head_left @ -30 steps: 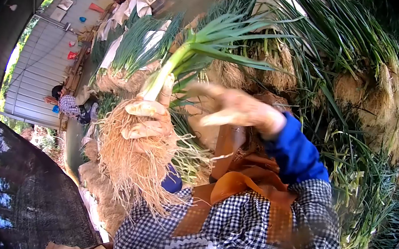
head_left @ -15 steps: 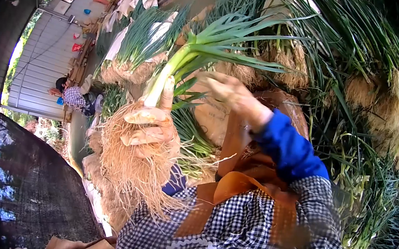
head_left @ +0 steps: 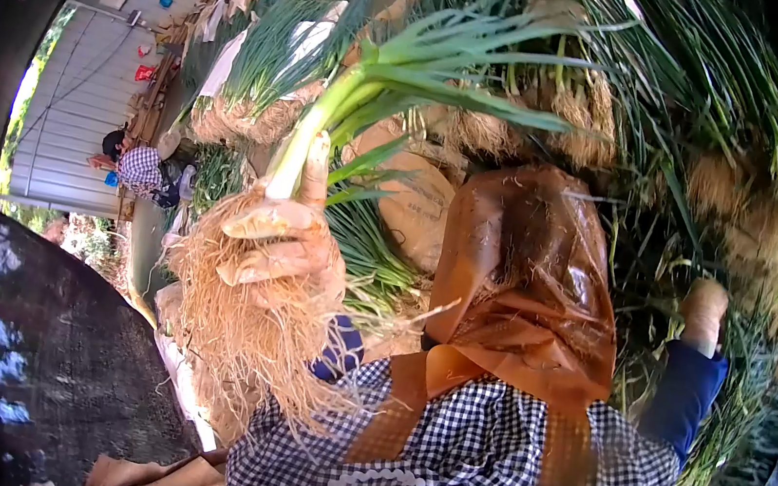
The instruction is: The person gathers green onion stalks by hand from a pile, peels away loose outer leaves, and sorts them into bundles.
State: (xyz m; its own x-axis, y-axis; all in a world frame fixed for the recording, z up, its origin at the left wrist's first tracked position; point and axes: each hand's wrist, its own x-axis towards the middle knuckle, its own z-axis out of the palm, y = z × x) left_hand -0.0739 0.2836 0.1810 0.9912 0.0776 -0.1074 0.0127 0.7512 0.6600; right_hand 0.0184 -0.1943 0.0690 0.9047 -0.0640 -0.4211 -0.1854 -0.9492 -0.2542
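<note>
My left hand (head_left: 288,247) is wrapped round a bunch of green onions (head_left: 309,139), its white stems and green leaves pointing up and to the right. A mass of pale roots (head_left: 249,333) hangs below and around the fingers. Out at the right, my right hand (head_left: 705,306) is low beside the loose green onions (head_left: 660,348); its fingers are mostly hidden, so what it holds, if anything, does not show. A brown apron (head_left: 533,272) covers my lap between the hands.
Piled green onions with long roots (head_left: 757,213) lie at the upper right. More bundles (head_left: 280,62) stand at the upper left, beyond a round brown object (head_left: 413,209). A co-worker (head_left: 138,169) is at the far left. Dark netting (head_left: 51,346) hangs at the lower left.
My right hand has moved from beside the held bunch, across the apron, to the onions at the right. My left hand keeps its hold and has shifted slightly left.
</note>
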